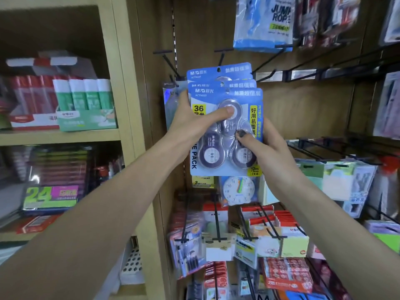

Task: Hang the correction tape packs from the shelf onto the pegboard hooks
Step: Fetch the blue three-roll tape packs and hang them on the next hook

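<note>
Three blue correction tape packs (225, 92) are fanned in a stack, held up against the wooden pegboard. My left hand (194, 122) grips the stack from the left, its thumb pressed on the front pack's top blister. My right hand (266, 144) holds the lower right corner, thumb on a blister. The rear pack's hang hole sits just below a black pegboard hook (221, 56); whether the hook passes through it is unclear. A second empty hook (166, 59) juts out to the left.
Glue stick boxes (84, 105) fill the wooden shelf on the left. A jump rope pack (266, 24) hangs above right. A toy clock pack (239, 189) and sticky note packs (270, 230) hang on hooks below. Long black hooks (324, 148) protrude on the right.
</note>
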Tool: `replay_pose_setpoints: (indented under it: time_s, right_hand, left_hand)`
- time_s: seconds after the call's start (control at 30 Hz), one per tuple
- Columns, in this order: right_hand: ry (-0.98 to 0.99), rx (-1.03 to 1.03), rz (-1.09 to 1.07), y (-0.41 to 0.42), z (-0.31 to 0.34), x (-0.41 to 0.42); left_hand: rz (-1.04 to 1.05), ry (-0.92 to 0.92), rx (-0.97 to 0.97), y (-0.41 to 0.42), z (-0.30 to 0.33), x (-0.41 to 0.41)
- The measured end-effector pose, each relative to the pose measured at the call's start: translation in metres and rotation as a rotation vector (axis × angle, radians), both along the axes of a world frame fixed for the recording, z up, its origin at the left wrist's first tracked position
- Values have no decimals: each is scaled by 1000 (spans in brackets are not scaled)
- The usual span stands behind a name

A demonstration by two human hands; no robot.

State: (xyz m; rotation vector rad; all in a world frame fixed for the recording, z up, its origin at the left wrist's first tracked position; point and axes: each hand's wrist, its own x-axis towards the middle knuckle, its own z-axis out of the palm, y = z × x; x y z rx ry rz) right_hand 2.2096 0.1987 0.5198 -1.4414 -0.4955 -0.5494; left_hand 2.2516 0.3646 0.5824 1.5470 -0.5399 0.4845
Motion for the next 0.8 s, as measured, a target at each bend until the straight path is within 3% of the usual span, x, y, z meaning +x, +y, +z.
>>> replay_pose_setpoints:
  time_s: [0.43, 0.8]
  right_hand:
    - [66, 60, -34, 0, 1, 14]
    - [236, 148, -4, -2, 24, 47]
  left_hand:
    - [13, 37, 50, -1, 5, 26]
    - [69, 260, 177, -7, 27, 44]
